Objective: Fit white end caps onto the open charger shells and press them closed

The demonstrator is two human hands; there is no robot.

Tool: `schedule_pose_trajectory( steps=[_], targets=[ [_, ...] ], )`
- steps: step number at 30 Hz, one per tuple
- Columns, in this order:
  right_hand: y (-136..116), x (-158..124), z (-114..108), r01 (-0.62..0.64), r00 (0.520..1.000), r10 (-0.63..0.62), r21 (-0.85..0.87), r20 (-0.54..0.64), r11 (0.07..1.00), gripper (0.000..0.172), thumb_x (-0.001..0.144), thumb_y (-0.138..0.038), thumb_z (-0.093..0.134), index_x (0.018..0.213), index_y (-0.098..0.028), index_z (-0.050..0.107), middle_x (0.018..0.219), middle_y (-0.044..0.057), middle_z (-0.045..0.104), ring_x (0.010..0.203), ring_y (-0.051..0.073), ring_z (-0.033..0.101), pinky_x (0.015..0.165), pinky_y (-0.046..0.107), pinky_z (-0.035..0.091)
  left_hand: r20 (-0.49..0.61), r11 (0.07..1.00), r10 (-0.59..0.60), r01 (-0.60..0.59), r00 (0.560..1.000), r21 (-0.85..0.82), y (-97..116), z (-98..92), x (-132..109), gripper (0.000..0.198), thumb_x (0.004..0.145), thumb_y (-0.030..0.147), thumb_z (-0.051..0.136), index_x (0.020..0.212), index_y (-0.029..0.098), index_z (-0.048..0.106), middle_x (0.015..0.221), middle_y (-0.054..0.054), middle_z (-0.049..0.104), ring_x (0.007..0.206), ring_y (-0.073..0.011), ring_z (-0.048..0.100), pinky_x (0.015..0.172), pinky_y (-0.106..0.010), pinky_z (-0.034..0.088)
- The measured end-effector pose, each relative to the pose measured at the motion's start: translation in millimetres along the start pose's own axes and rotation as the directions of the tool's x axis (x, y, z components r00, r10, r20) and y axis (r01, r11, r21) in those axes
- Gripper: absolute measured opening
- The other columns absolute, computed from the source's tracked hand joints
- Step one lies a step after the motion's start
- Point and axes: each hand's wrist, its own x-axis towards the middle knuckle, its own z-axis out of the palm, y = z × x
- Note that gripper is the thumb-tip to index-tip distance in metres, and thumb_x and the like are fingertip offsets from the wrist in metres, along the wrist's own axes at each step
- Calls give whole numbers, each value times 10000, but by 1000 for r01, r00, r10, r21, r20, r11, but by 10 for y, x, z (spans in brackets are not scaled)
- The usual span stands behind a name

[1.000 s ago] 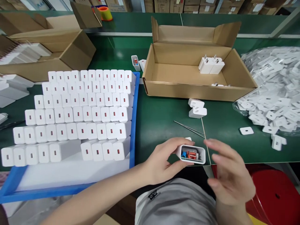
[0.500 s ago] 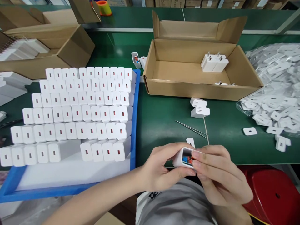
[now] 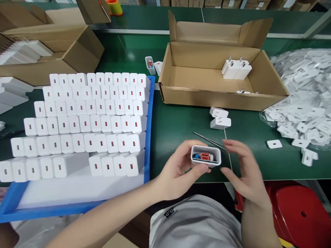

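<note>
My left hand [image 3: 178, 170] grips a white charger body [image 3: 206, 156], its uncovered end facing me with orange and blue parts inside. My right hand [image 3: 241, 167] hovers just right of it, fingers spread and holding nothing. Metal tweezers [image 3: 209, 140] lie on the green table [image 3: 176, 127] just behind the charger. Two white chargers [image 3: 219, 119] sit stacked a little farther back.
A blue tray [image 3: 148, 137] at left holds several rows of white chargers. An open cardboard box [image 3: 219, 94] behind holds a few chargers. A clear bag of white cover plates [image 3: 305, 96] lies right, one loose plate [image 3: 274, 143] near it. A red stool [image 3: 302, 213] stands below right.
My right hand has let go of the charger's end and drawn back to the right with fingers apart. My left hand has lifted the charger up and away from me.
</note>
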Motion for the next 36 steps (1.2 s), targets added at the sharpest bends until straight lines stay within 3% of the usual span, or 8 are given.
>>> schedule_pose_trajectory(
  steps=[3,7,10,12,16,21,28,36],
  targets=[
    [223,-42,38,32,961,39,-250,275,968,490,942,-317,663,1404,-271,506,1389,133,614,1299,325,563,1039,579,510,-9,999,-20,20,1000,-47,11,11,1,269,945,245,681,1176,217,547,1145,-73,646,911,-139,669,849,-281,595],
    [296,-64,111,142,952,-56,-274,301,951,328,962,-274,631,1289,-283,605,1271,101,694,1269,310,597,994,555,546,36,1000,4,-4,999,-2,-13,6,-20,268,938,207,682,1176,214,558,1223,-100,647,998,-161,670,906,-297,575],
    [201,-30,91,112,980,-69,-227,188,967,283,948,-252,650,1230,-268,649,1207,99,702,1135,271,672,929,472,589,38,997,36,-38,999,68,-31,0,-30,311,939,219,674,1237,204,589,1247,-120,646,1098,-204,664,970,-326,567],
    [67,-5,53,39,999,-44,-172,-25,984,299,896,-231,721,1190,-248,674,1187,104,696,1074,266,688,903,448,592,30,992,42,-45,999,117,-44,2,-32,368,940,227,667,1301,208,603,1281,-130,631,1161,-225,654,1004,-333,564],
    [-306,20,54,41,913,-20,44,-407,998,355,781,-237,845,1104,-221,698,1101,113,694,1007,307,691,809,478,605,17,972,84,-86,996,218,-103,9,-34,416,936,203,658,1349,233,616,1373,-141,601,1268,-246,623,1045,-345,561],
    [-592,65,274,90,921,-124,-108,-369,990,406,772,-319,866,1128,-254,684,1082,98,688,984,294,697,787,454,623,31,913,195,-193,980,359,-202,-26,-37,407,942,205,648,1347,243,629,1403,-145,622,1335,-260,592,1026,-364,582],
    [-574,143,529,18,871,-158,-292,-464,956,311,786,-297,858,1025,-254,663,1025,95,597,904,252,635,686,393,592,44,792,258,-237,965,562,-243,-71,-30,428,936,231,639,1364,240,627,1411,-138,649,1305,-263,626,1094,-434,535],
    [-483,101,515,29,882,-134,-233,-452,972,314,761,-287,875,1008,-255,683,1093,93,573,929,253,628,721,409,597,0,856,204,-179,979,485,-219,-45,-48,467,895,170,663,1357,226,644,1410,-148,646,1315,-285,616,1100,-442,528]
  ],
)
